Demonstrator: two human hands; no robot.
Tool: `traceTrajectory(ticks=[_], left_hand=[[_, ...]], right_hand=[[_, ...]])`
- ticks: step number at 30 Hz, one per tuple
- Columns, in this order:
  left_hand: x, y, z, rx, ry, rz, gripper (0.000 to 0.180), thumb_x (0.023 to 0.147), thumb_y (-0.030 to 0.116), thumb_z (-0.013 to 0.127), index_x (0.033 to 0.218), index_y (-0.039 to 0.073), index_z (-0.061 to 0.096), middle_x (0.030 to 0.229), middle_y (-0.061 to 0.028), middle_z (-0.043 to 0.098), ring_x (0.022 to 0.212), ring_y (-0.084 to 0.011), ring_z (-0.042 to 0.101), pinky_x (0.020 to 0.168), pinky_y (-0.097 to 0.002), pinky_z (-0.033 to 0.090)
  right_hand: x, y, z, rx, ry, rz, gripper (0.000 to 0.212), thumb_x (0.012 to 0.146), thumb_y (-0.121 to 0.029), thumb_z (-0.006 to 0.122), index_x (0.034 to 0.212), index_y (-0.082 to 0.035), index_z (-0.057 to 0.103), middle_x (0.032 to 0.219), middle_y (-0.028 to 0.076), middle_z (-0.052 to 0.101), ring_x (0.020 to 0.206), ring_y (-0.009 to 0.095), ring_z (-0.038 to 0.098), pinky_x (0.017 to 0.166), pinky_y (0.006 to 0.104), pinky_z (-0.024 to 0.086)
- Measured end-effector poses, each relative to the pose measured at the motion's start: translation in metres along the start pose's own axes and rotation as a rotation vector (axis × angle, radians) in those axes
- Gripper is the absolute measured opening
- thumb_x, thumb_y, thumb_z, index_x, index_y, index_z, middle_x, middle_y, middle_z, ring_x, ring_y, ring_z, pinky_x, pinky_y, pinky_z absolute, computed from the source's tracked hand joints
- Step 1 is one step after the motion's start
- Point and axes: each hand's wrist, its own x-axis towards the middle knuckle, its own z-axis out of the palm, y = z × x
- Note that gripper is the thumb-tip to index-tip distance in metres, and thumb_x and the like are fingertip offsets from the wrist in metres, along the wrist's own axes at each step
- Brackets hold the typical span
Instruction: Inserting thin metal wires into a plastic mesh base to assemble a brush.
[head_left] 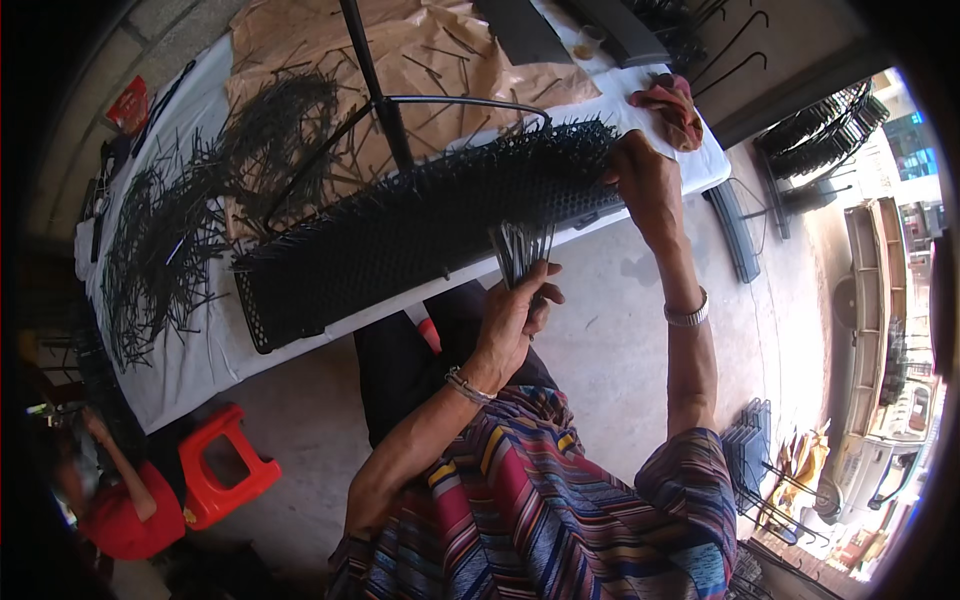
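Observation:
My left hand (515, 318) is closed round a bundle of thin grey strips (520, 248), whose ends fan out toward a long black perforated panel (370, 262). The panel lies slantwise along the table's near edge. A dense row of thin black strips (520, 158) bristles along its far side. At the panel's right end my right hand (645, 182) is closed with the fingers pinched together. What it pinches, if anything, is too small and dark to make out. A black metal stand (388, 125) with a curved bar rises behind the panel.
A white-covered table (215, 365) carries brown paper (420, 50), a heap of loose black strips (180, 235) and a reddish cloth (672, 110). A red plastic stool (225, 465) stands at lower left, near a person in red (135, 515). Dark metal racks (755, 450) lean at the right.

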Motion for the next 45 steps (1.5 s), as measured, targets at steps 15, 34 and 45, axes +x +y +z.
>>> traceTrajectory(ticks=[15,34,45], left_hand=[[-0.001,-0.001,0.004,0.014,0.000,-0.007,0.035,0.091,0.034,0.063,0.102,0.001,0.065,0.071,-0.0047,0.062,0.047,-0.0024,0.038,0.041,-0.0175,0.022],[-0.001,-0.002,0.004,0.032,-0.015,-0.033,0.036,0.090,0.034,0.064,0.102,0.001,0.065,0.071,-0.0050,0.062,0.046,-0.0019,0.037,0.041,-0.0173,0.021],[-0.003,0.000,0.007,0.028,-0.026,-0.023,0.036,0.090,0.034,0.063,0.103,0.000,0.064,0.072,-0.0055,0.063,0.047,-0.0021,0.038,0.041,-0.0169,0.023]], right_hand=[[0.004,0.005,-0.009,0.025,-0.070,-0.093,0.002,0.088,0.000,0.052,0.088,-0.001,0.054,0.070,0.013,0.062,0.064,0.023,0.066,0.059,0.0324,0.049],[0.000,0.008,0.013,-0.270,-0.014,-0.135,0.006,0.086,-0.008,0.053,0.089,-0.003,0.056,0.071,0.015,0.061,0.068,0.035,0.062,0.061,0.0403,0.047],[-0.005,0.000,0.020,-0.347,-0.025,-0.171,0.009,0.086,-0.012,0.056,0.094,-0.009,0.061,0.081,0.013,0.060,0.077,0.036,0.061,0.066,0.0437,0.047]])
